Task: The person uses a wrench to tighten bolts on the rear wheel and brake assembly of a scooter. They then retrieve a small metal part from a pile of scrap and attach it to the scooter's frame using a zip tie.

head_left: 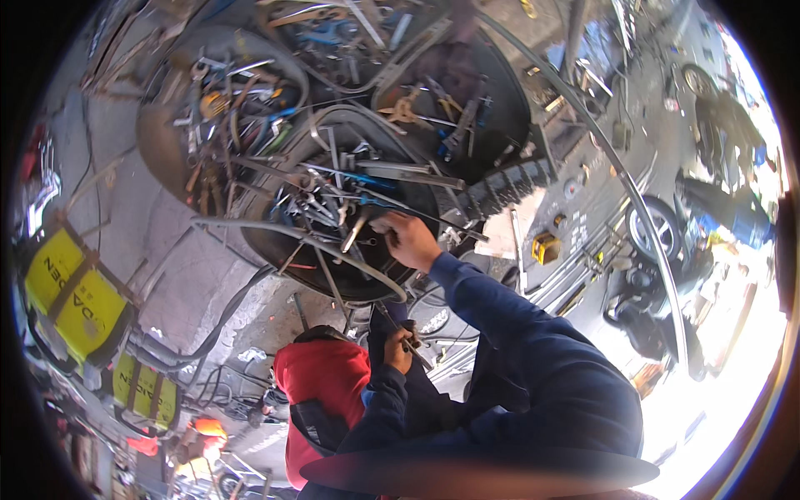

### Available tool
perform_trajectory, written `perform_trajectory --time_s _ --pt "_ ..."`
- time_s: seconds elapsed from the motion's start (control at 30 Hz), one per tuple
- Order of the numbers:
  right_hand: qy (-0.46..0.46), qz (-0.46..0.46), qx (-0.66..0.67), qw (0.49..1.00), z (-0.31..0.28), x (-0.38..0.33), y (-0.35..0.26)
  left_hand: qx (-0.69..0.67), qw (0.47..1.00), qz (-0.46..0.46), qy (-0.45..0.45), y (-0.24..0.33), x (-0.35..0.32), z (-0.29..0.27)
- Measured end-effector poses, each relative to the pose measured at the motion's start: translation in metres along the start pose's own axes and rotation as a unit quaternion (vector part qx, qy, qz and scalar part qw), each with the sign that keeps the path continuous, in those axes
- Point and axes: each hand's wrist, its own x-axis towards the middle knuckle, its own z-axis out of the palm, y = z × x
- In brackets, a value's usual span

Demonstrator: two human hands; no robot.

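My right hand (410, 239) reaches into a round black bin (379, 287) filled with loose hand tools. Its fingers are curled together beside a tool with a pale handle (354, 233); what they grip, if anything, is hidden. Blue-handled tools (367, 179), several wrenches and long metal rods lie heaped in the same bin. Closer to my body, my left hand (398, 351) is closed around a long, slim dark metal tool (385, 315), whose exact kind does not show. That tool slants past the bin's near edge.
More bins of tools stand at the left (158, 150) and far right (500, 92). A bent grey bar (292, 232) crosses the near bin. A yellow block (546, 247) and long rods lie to the right. Yellow-green cases (75, 292) stand left, and a red garment (321, 375) is beside my left arm.
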Motion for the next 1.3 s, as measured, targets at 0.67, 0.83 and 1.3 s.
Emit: perform_trajectory --time_s 0.67,0.83,1.3 --pt "0.083 0.094 0.002 0.992 -0.176 -0.328 -0.076 0.106 0.955 -0.121 -0.250 0.079 -0.031 0.199" --pt "0.198 0.174 0.138 0.955 -0.216 -0.398 -0.078 0.389 0.800 0.061 -0.452 0.086 -0.058 0.291" --pt "0.500 0.182 0.378 0.757 -0.192 -0.471 -0.051 0.829 0.375 0.110 -0.400 0.037 -0.097 0.410"
